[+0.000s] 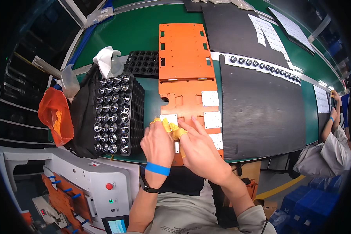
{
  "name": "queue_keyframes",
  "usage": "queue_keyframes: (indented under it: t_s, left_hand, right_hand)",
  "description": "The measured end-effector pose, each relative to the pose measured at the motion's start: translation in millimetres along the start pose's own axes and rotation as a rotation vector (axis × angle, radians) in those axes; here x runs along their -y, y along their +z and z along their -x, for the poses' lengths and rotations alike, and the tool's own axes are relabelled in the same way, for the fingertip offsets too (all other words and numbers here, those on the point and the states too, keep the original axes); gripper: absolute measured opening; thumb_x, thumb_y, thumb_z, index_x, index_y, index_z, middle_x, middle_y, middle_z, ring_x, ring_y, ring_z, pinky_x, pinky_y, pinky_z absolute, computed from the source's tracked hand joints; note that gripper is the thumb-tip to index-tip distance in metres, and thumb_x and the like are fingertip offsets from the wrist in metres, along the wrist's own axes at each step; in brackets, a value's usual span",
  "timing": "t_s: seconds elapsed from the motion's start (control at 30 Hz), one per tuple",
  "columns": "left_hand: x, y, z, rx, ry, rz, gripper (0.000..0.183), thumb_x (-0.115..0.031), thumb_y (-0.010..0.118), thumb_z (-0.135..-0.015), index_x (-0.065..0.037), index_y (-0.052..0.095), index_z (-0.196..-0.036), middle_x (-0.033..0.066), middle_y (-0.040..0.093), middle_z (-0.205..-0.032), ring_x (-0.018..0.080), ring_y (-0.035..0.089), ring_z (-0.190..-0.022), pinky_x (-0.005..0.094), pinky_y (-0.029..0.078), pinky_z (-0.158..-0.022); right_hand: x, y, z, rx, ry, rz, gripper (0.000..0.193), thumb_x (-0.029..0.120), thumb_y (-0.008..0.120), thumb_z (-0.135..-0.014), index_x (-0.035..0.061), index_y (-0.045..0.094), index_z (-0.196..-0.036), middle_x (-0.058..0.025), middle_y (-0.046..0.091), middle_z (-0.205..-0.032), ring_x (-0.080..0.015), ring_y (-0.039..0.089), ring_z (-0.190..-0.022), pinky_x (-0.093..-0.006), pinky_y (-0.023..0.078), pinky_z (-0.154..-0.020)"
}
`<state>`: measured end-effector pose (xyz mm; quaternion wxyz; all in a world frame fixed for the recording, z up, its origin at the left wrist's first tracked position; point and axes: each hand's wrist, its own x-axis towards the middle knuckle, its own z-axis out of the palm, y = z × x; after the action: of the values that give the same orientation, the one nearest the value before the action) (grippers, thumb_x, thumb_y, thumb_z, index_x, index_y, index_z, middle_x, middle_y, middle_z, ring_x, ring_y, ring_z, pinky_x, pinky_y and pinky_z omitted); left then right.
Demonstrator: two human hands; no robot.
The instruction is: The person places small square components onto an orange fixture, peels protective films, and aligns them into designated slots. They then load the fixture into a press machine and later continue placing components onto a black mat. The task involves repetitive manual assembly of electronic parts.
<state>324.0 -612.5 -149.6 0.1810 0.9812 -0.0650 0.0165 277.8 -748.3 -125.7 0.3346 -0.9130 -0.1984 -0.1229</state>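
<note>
My left hand and my right hand meet over the lower leaf of an orange hinged fixture. Yellow finger covers sit on some fingertips of both. The left fingers are bent together at the lower edge of a small white square plate. Close beside them, the right thumb and covered fingers draw together while other fingers reach over the orange surface. What lies between the fingertips is too hidden to name. White plates with small dots line the fixture's right side. Its upper leaf lies folded back.
Left of the fixture stands a stack of black trays with clear round lenses. An orange bag hangs further left. To the right are a black ribbed board, a lens strip and a co-worker's arm.
</note>
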Motion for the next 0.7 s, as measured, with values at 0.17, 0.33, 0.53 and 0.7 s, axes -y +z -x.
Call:
queue_keyframes:
  t_s: [0.17,0.33,0.53,0.7]
  left_hand:
    - [2,0,-3,0.014,-0.017,0.024,0.018,-0.013,0.068,-0.087,0.001,0.059,-0.089,0.0186,0.065,-0.092,0.0380,0.065,-0.089,0.0490,0.054,-0.074]
    - [0,-10,-3,0.039,-0.068,0.140,0.026,-0.021,0.060,-0.097,0.004,0.059,-0.099,0.0238,0.066,-0.094,0.0434,0.064,-0.092,0.0510,0.050,-0.077]
    - [-3,-17,7,-0.043,-0.051,0.184,0.042,-0.019,0.062,-0.095,0.008,0.054,-0.125,0.0260,0.058,-0.113,0.0427,0.058,-0.104,0.0493,0.049,-0.083]
    - [-6,-18,25,-0.135,0.039,0.300,0.062,-0.018,0.064,-0.092,0.008,0.040,-0.144,0.0249,0.052,-0.116,0.0423,0.055,-0.107,0.0477,0.050,-0.086]
  right_hand:
    - [2,0,-5,-0.013,0.013,0.033,0.025,-0.006,0.058,-0.072,-0.0115,0.057,-0.095,-0.0283,0.064,-0.089,-0.0457,0.058,-0.119,-0.0581,0.030,-0.117]
    - [3,-4,-3,0.011,0.027,0.048,0.022,-0.006,0.058,-0.073,-0.0112,0.057,-0.094,-0.0297,0.065,-0.092,-0.0452,0.057,-0.122,-0.0584,0.030,-0.117]
    - [2,-3,-1,0.034,0.089,0.024,0.018,-0.007,0.057,-0.073,-0.0099,0.055,-0.091,-0.0339,0.065,-0.107,-0.0448,0.055,-0.126,-0.0577,0.029,-0.118]
    - [7,0,-3,0.020,0.193,-0.076,0.019,-0.008,0.058,-0.075,-0.0087,0.056,-0.093,-0.0356,0.062,-0.118,-0.0452,0.052,-0.127,-0.0574,0.027,-0.119]
